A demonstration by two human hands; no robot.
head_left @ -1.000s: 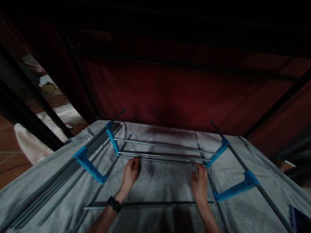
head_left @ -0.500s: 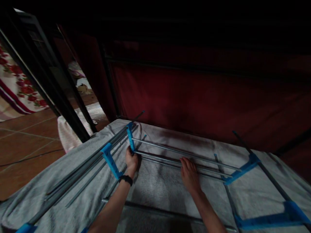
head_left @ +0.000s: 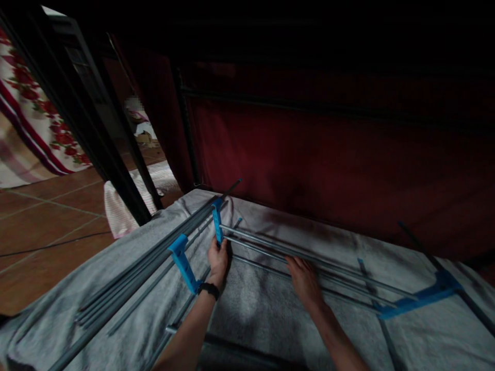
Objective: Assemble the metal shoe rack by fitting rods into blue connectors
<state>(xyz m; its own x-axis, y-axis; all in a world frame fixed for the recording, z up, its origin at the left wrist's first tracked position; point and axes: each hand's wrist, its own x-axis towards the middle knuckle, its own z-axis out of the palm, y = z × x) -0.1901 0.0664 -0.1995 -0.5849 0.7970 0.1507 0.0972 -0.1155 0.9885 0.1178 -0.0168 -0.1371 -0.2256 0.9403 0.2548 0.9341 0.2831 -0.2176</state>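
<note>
The left hand (head_left: 218, 259) grips the lower end of a blue bracket (head_left: 217, 225), fingers closed around it where the metal rods (head_left: 270, 246) plug in. The right hand (head_left: 305, 278) lies flat on those rods, fingers extended, gripping nothing. The rack lies on a grey cloth (head_left: 255, 304), with another blue bracket (head_left: 184, 263) just left.

shiny metal rods (head_left: 309, 256), fuzzy cloth (head_left: 255, 299)

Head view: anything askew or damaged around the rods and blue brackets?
No visible damage. The left hand is at the blue bracket; the right hand rests on the metal rods. The grey cloth beneath is wrinkled. Dim light hides detail.
</note>
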